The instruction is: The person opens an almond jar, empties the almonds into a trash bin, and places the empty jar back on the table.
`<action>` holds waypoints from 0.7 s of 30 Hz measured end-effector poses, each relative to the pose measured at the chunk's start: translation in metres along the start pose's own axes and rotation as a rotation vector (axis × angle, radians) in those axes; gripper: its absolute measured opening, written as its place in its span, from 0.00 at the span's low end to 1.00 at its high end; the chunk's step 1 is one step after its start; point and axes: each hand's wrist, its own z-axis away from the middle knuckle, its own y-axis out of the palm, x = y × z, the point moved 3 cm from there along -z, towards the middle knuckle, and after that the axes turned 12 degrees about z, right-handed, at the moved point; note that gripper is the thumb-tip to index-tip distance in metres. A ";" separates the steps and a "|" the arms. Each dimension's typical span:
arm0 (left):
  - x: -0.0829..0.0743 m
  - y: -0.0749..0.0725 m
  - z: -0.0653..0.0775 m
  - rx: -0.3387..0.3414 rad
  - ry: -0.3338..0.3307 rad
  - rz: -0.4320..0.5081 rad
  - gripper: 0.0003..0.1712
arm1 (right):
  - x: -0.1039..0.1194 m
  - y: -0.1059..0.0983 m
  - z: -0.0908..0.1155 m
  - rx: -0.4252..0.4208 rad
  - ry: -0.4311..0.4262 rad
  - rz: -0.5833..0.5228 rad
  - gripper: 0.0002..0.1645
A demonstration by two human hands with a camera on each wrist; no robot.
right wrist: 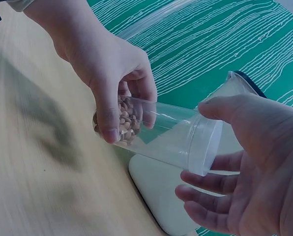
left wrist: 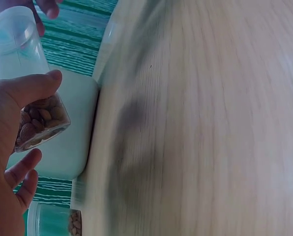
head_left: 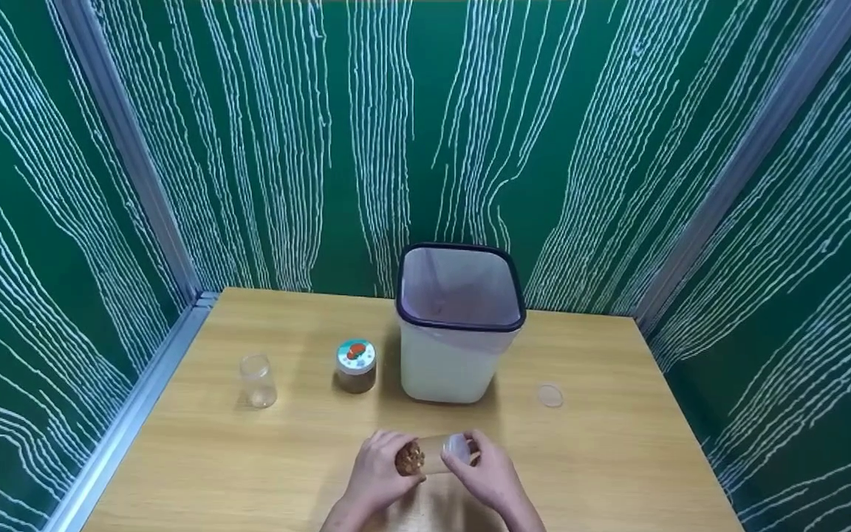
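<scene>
Nut jar [head_left: 433, 454] hanging sideways above the table [head_left: 617, 465]

From my remote seat I'm watching the left hand [head_left: 380, 469] gripping the jar around its base, thumb and fingers closing over the end where the brown nuts [right wrist: 129, 123] are gathering. The right hand [head_left: 496, 473] is holding the whitish lid [head_left: 456, 446] at the other end, its thumb pressing the rim from one side and its fingers curling round the other. The jar is pointing its lid toward the table's right edge, about midway between left and right edges.

Beyond the hands, I'm seeing a white bin [head_left: 448, 369] with a dark rim standing by the back edge, just right of its middle. A small jar with a printed top [head_left: 356, 366] is standing just left of the bin, and a clear container [head_left: 259, 382] is standing nearer the left edge. A clear disc [head_left: 550, 395] is lying between the bin and the right edge.
</scene>
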 end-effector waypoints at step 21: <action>0.007 -0.003 -0.021 0.008 0.001 -0.031 0.34 | 0.001 -0.019 -0.028 0.078 -0.239 -0.185 0.35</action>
